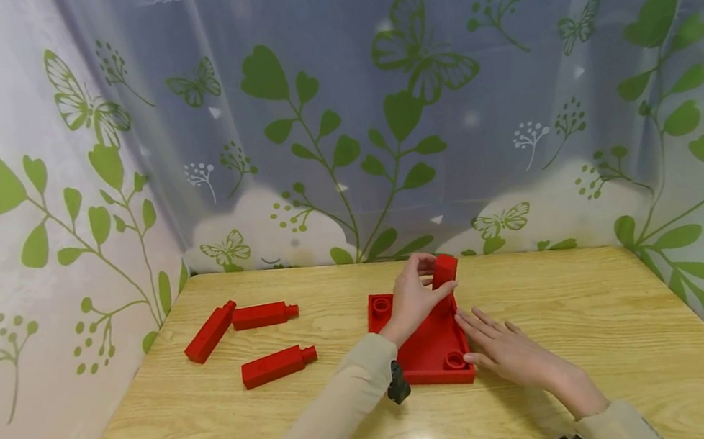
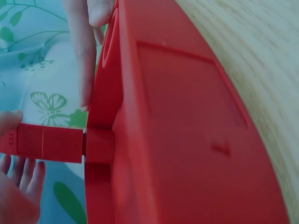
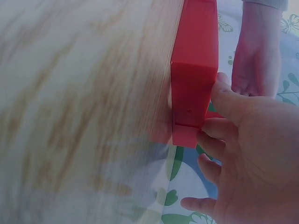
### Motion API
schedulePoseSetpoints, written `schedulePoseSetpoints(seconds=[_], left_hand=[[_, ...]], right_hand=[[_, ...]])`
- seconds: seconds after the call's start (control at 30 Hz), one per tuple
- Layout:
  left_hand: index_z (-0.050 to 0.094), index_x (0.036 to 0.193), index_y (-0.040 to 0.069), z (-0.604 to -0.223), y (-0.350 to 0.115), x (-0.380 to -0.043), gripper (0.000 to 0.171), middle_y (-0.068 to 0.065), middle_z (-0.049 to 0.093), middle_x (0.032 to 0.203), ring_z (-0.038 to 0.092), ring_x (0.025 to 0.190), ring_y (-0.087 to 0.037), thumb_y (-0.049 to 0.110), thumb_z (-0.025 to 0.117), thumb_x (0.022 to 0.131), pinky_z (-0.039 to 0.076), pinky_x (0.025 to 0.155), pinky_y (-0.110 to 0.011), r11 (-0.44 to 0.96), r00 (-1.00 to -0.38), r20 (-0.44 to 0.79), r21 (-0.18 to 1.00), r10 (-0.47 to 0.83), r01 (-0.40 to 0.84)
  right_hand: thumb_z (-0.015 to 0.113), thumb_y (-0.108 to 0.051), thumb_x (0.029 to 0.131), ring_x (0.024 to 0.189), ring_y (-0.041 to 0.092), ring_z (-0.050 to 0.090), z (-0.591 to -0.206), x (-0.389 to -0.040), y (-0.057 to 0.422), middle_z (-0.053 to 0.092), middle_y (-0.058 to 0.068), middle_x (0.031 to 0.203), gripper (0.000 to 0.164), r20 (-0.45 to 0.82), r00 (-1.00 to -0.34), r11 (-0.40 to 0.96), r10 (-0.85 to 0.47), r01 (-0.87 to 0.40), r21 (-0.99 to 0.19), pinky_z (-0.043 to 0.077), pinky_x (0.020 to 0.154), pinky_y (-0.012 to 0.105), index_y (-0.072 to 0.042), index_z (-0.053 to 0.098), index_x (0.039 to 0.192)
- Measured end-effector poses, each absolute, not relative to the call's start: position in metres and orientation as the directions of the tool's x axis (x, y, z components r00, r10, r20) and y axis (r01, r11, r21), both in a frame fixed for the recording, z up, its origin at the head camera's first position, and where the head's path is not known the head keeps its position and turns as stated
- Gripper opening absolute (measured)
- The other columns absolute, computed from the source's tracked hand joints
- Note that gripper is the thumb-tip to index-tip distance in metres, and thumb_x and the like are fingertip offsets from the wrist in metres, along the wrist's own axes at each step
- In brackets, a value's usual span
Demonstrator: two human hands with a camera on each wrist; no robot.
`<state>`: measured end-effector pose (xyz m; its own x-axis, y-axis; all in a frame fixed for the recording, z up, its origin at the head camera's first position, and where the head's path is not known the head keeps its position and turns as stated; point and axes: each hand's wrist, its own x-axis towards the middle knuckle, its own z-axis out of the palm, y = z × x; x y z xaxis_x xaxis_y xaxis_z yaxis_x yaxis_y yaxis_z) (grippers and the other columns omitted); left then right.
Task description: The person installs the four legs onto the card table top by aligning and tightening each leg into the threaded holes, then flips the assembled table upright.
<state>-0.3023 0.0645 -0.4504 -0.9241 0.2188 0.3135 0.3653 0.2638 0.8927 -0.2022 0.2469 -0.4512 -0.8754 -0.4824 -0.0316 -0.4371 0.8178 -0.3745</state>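
A red square base [image 1: 420, 349] with raised edges lies on the table, round sockets showing at its far left and near right corners. Over its far right corner a red square leg [image 1: 445, 271] stands upright, pinched between the thumb and fingers of my left hand [image 1: 412, 301]. In the left wrist view, the leg [image 2: 51, 143] meets the corner socket [image 2: 100, 145], with a narrow dark neck visible between them. My right hand [image 1: 513, 353] touches the base's right side with fingers extended. The left forearm hides the base's near left corner.
Three more red legs lie on the left of the wooden table [image 1: 561, 282]: one slanted [image 1: 211, 333], one behind [image 1: 260, 315] and one nearer [image 1: 275, 366]. A patterned curtain [image 1: 343, 141] rises along the table's back edge and sides.
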Motion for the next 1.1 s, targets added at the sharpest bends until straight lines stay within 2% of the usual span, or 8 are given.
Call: schedulePoseSetpoints(seconds=[0.33,0.6,0.7,0.87,1.1], left_hand=[[0.053,0.142,0.002,-0.448,0.045,-0.314,0.051,-0.016,0.062,0.134,0.06,0.125,-0.029,0.004,0.07,0.094,0.053,0.101,-0.033,0.182,-0.876,0.272,0.913,0.399,0.366],[0.047,0.149,0.002,-0.447,0.043,-0.315,0.057,-0.016,0.057,0.142,0.056,0.131,-0.029,0.003,0.068,0.096,0.051,0.105,-0.034,0.17,-0.849,0.266,0.911,0.456,0.376],[0.047,0.149,0.005,-0.449,0.046,-0.314,0.062,-0.014,0.057,0.143,0.055,0.131,-0.029,0.009,0.074,0.093,0.05,0.106,-0.039,0.178,-0.862,0.282,0.906,0.421,0.383],[0.052,0.142,0.007,-0.452,0.056,-0.31,0.065,-0.012,0.059,0.136,0.058,0.124,-0.03,0.02,0.083,0.087,0.052,0.103,-0.046,0.216,-0.896,0.341,0.888,0.284,0.406],[0.056,0.131,0.007,-0.449,0.068,-0.301,0.061,-0.007,0.063,0.122,0.063,0.111,-0.024,0.028,0.087,0.082,0.057,0.093,-0.033,0.305,-0.917,0.352,0.866,0.19,0.396]], right_hand=[[0.05,-0.044,0.105,0.151,0.043,0.022,-0.453,-0.203,0.248,0.029,0.018,0.164,0.069,-0.028,-0.873,0.816,-0.487,-0.444,-0.371,0.02,0.111,0.077,-0.003,0.032,0.158],[0.05,-0.045,0.105,0.151,0.043,0.022,-0.453,-0.203,0.248,0.029,0.018,0.164,0.07,-0.027,-0.873,0.816,-0.487,-0.444,-0.372,0.02,0.111,0.077,-0.004,0.032,0.158],[0.05,-0.045,0.105,0.151,0.043,0.021,-0.453,-0.203,0.248,0.028,0.018,0.164,0.07,-0.031,-0.873,0.816,-0.487,-0.443,-0.371,0.02,0.111,0.077,-0.004,0.031,0.158],[0.05,-0.046,0.105,0.151,0.043,0.021,-0.454,-0.204,0.249,0.028,0.018,0.164,0.071,-0.032,-0.873,0.818,-0.486,-0.441,-0.369,0.02,0.111,0.077,-0.004,0.031,0.159],[0.05,-0.045,0.105,0.151,0.042,0.022,-0.455,-0.205,0.249,0.029,0.018,0.164,0.07,-0.023,-0.873,0.821,-0.486,-0.448,-0.355,0.021,0.11,0.077,-0.004,0.032,0.158]])
